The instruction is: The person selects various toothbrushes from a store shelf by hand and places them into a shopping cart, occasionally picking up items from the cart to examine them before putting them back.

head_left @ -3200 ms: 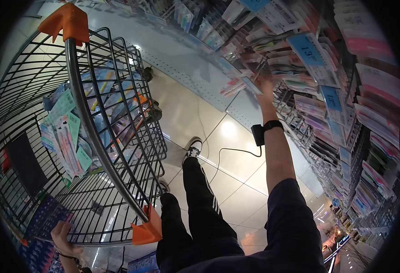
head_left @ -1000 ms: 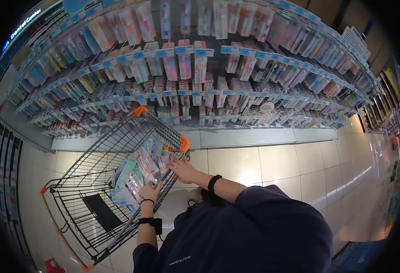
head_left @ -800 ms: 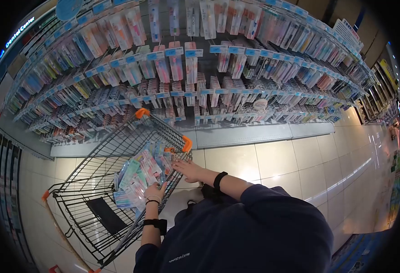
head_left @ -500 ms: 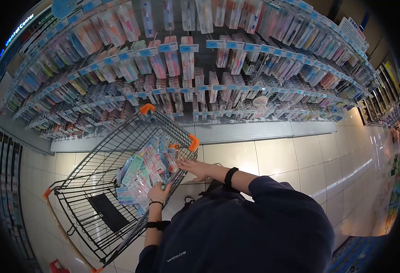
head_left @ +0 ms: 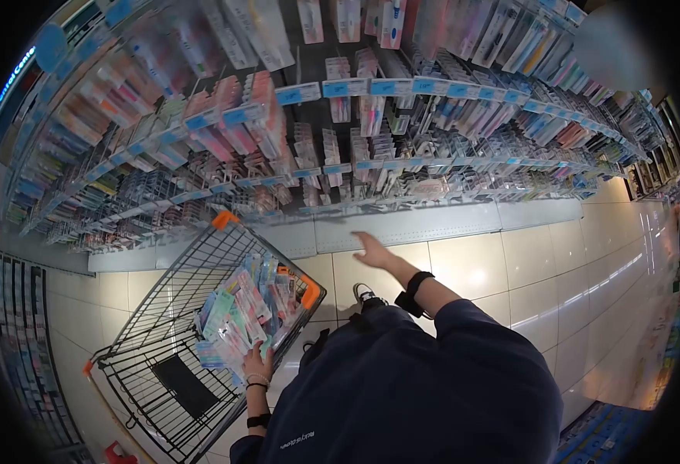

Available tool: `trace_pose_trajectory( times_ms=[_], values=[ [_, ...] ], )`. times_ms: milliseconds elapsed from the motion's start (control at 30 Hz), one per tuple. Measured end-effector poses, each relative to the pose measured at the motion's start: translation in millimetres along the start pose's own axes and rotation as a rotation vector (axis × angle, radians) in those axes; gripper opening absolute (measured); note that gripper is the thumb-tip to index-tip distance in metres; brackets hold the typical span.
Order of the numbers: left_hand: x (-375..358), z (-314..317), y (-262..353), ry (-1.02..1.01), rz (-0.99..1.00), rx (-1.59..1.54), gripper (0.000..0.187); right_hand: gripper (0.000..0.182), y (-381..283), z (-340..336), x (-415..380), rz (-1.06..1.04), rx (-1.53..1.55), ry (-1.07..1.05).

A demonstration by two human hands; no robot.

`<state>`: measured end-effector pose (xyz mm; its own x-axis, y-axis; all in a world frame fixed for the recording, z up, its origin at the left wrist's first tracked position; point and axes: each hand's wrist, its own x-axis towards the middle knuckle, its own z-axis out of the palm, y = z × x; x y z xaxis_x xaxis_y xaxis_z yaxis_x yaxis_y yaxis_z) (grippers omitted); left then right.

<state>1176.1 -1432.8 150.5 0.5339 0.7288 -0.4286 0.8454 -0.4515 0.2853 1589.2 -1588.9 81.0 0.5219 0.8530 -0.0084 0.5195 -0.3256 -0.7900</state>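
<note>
A wire shopping cart (head_left: 171, 267) with orange corner pieces stands at the left. Inside it lies a heap of packaged toothbrushes (head_left: 235, 313) in clear and pastel blister packs. My left hand (head_left: 258, 363) is over the cart's near side, fingers stretched out against the lower edge of the heap; I see no pack lifted in it. Off to the right of the cart, my right hand (head_left: 372, 253) is in the air above the floor, fingers apart, holding nothing. Both wrists carry black bands.
A curved display rack (head_left: 425, 166) with rows of hanging toothbrush packs and blue price tags spans the front. Its pale base ledge (head_left: 410, 232) runs along the tiled floor (head_left: 471, 263). My shoe (head_left: 364, 292) shows beside the cart. Another stocked shelf (head_left: 15, 325) stands at left.
My right hand has left the cart's rim and moved right towards the rack. My left hand has shifted slightly down and left along the heap. The rack's upper rows appear larger.
</note>
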Motion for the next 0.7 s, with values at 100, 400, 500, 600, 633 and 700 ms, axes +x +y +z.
trace_pose_trajectory(
  times_ms=[100,400,500,600,633,700],
  values=[
    [27,23,40,0.144,0.114,-0.074,0.053,0.081,63,-46,24,0.365,0.098,0.239],
    [73,27,148,0.040,0.467,0.077,0.076,0.094,181,-75,92,0.416,0.082,0.500],
    [70,30,155,0.032,0.463,0.013,0.070,0.083,181,-83,115,0.418,0.179,0.625],
    [68,35,156,-0.033,0.415,-0.031,0.070,0.071,181,-83,129,0.427,0.304,0.717],
    [68,35,158,-0.043,0.410,-0.035,0.068,0.071,185,-78,130,0.396,0.271,0.754],
    [65,34,163,-0.056,0.406,-0.026,0.067,0.072,186,-73,130,0.367,0.239,0.790]
  ],
)
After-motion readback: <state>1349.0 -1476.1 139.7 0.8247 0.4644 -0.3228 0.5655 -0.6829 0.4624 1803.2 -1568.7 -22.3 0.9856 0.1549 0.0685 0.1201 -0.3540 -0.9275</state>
